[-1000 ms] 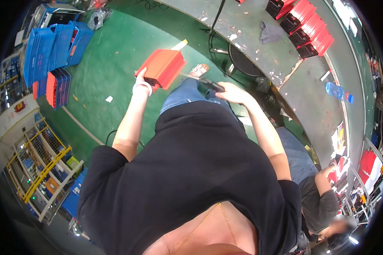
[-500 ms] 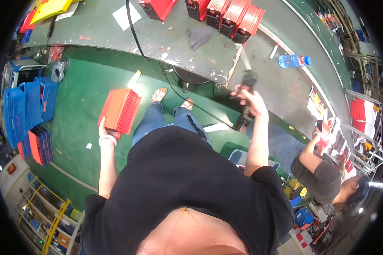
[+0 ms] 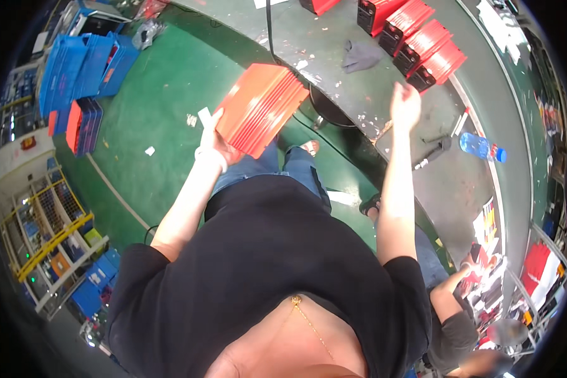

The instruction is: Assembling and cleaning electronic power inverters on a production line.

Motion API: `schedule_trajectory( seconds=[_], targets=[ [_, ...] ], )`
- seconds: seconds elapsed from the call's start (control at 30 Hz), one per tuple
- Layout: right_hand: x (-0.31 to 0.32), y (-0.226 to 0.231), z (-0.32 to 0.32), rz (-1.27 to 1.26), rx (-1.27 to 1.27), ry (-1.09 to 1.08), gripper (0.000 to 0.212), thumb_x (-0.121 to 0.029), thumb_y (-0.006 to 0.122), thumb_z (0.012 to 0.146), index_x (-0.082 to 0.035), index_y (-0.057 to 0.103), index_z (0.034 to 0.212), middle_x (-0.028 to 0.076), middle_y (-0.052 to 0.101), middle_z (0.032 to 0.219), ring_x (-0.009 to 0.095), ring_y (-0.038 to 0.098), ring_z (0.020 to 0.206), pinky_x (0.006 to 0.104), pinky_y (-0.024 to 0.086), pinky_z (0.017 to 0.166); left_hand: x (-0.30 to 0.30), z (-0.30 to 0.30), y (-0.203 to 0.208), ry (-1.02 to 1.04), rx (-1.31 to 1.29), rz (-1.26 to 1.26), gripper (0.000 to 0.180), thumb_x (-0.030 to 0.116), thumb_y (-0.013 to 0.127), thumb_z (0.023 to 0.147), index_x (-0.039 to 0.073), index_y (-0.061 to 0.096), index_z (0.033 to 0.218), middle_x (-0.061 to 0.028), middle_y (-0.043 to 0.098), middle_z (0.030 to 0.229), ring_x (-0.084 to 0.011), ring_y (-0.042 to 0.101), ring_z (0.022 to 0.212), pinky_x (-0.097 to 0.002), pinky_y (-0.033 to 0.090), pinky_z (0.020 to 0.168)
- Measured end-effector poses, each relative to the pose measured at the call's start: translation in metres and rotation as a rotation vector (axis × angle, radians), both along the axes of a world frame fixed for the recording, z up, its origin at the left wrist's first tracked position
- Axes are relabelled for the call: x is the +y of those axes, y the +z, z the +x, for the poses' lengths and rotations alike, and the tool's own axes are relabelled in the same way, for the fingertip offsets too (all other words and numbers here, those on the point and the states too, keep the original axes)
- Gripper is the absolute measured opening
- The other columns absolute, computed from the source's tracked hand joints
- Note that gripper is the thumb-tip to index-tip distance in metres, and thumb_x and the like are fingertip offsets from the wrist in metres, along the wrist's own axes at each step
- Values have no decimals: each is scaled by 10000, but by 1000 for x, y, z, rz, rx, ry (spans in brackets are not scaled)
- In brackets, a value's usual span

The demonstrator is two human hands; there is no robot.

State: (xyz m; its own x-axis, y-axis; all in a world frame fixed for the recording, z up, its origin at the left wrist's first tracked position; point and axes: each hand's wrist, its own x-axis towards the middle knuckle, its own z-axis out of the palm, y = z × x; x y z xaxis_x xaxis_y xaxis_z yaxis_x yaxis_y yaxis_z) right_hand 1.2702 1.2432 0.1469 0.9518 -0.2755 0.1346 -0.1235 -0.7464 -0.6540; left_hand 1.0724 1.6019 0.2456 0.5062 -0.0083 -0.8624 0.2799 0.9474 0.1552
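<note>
My left hand [image 3: 223,140] grips the lower left end of a red finned metal housing [image 3: 263,108], lifted in front of my legs and tilted. Its ribs run along the right side. My right hand [image 3: 406,106] is raised over the workbench with its fingers foreshortened and blurred; no object shows in it. Just beyond that hand stand several red finned units with black end panels [image 3: 436,57], side by side. Whether the fingers touch the nearest one I cannot tell. A black handheld tool [image 3: 436,151] lies on the bench, right of my right forearm.
On the green-grey workbench [image 3: 384,104] are a dark cloth [image 3: 361,57] and a water bottle [image 3: 482,147]. A black cable [image 3: 269,28] hangs over its edge. Blue bins [image 3: 75,69] stand on the floor at left. Another person [image 3: 450,327] works at the right.
My left hand has raised the red housing and brought it rightward. The black tool has left my right hand and lies on the bench; that hand has moved toward the red units.
</note>
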Motion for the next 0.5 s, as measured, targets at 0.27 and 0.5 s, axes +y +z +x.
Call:
schedule_trajectory(
  seconds=[0.27, 0.5],
  targets=[
    [73, -58, 53, -384, 124, 183, 411, -354, 643, 795, -24, 575, 1030, 190, 574, 987, 320, 574, 965, 412, 468, 821, -16, 14, 21, 13, 44, 3, 416, 370, 606, 816, 114, 552, 1140, -70, 615, 1113, -263, 608, 960, -430, 504, 834],
    [76, 66, -7, 605, 106, 244, 256, -112, 679, 825, 38, 595, 1015, 34, 638, 881, 79, 569, 745, 216, 460, 682, -6, 29, 22, -49, -35, 71, 405, 357, 613, 814, 97, 577, 1123, -80, 630, 1099, -263, 609, 966, -426, 494, 855]
  ],
)
